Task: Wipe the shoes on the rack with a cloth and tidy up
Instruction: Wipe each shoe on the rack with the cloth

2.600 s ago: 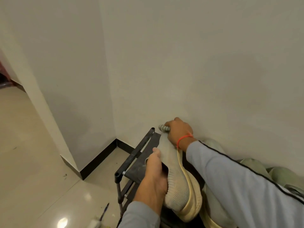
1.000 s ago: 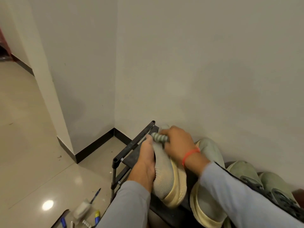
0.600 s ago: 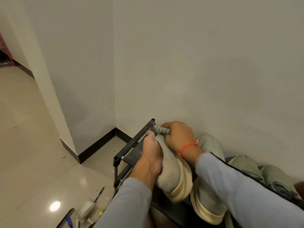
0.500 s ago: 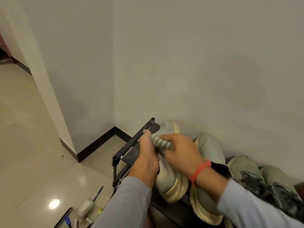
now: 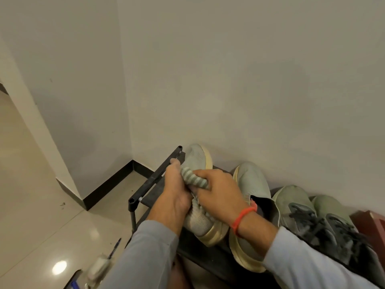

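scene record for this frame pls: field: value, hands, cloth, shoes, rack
left hand: steadies the leftmost shoe from its left side
right hand: grips the striped cloth, pressed on that shoe's upper
rack: black, in a wall corner
other shoes: one matching knit shoe, then two laced grey-green shoes
floor: small clutter lower left, blurred
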